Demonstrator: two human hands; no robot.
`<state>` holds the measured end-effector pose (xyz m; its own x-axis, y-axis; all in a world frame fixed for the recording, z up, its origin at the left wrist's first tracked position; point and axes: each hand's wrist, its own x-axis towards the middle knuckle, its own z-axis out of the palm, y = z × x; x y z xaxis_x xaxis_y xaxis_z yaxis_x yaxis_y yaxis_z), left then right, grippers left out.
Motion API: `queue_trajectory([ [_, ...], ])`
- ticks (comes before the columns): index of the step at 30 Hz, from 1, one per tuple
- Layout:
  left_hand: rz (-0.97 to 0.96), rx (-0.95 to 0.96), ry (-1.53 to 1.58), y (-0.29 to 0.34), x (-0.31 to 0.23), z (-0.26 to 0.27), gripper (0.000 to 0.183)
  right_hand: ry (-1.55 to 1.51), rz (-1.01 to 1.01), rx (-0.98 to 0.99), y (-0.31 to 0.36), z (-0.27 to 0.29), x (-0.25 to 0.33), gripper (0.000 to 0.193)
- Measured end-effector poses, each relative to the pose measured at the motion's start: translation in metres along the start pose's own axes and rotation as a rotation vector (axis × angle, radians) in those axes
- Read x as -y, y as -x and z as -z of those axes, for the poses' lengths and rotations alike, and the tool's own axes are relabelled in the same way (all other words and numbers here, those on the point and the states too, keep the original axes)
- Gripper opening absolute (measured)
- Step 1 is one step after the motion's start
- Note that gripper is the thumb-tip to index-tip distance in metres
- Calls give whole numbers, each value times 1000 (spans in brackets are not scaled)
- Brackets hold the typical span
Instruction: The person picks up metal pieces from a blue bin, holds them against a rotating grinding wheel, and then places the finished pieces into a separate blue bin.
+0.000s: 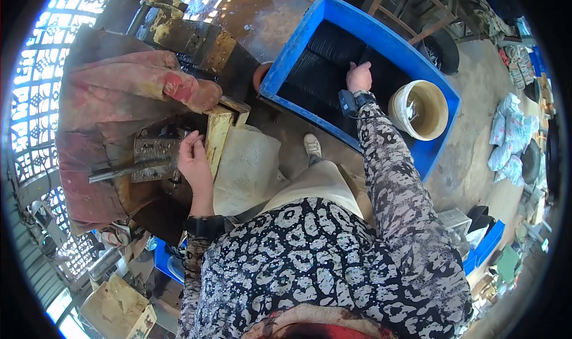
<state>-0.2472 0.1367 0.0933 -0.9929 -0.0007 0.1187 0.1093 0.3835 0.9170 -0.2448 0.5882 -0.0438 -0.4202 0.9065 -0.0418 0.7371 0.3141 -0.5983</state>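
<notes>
My left hand (195,163) is raised beside a greasy machine block (156,154), with a metal bar (128,170) sticking out to the left. Its fingers are bent together in a pinch; what they hold, if anything, is too small to make out. My right hand (359,77) reaches down into a large blue bin (310,115), its fingers curled at rows of thin dark pieces (333,44). Whatever lies under those fingers is hidden. Right of this hand, a dirty white bucket (402,109) stands inside the bin, with some contents low in it.
A stained reddish cloth (119,83) drapes over the machine at left. A wooden frame (219,136) and a pale sheet (247,166) lie between machine and body. Beyond the bin are a black tub (444,50) and wooden legs. Plastic bags (506,139) lie at far right.
</notes>
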Motion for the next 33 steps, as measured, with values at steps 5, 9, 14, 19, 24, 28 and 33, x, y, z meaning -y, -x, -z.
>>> queue_trajectory([
  [5,-15,-9,-8,1,-3,2,21,57,16,22,5,9,3,43],
  [9,-23,-7,-26,1,-4,3,21,88,27,57,3,9,4,48],
  [14,-10,-6,-32,1,-6,2,21,271,75,38,-6,4,-3,54],
  [19,3,-5,-45,1,-3,4,20,352,115,23,-1,14,-1,65],
  [24,-4,-29,-7,-2,-1,5,18,388,325,175,7,37,-12,73],
  [28,24,-20,-38,-3,-6,5,18,309,387,195,0,31,-29,75],
  [33,17,-26,-21,-5,-2,5,18,254,401,166,-1,24,-35,71],
])
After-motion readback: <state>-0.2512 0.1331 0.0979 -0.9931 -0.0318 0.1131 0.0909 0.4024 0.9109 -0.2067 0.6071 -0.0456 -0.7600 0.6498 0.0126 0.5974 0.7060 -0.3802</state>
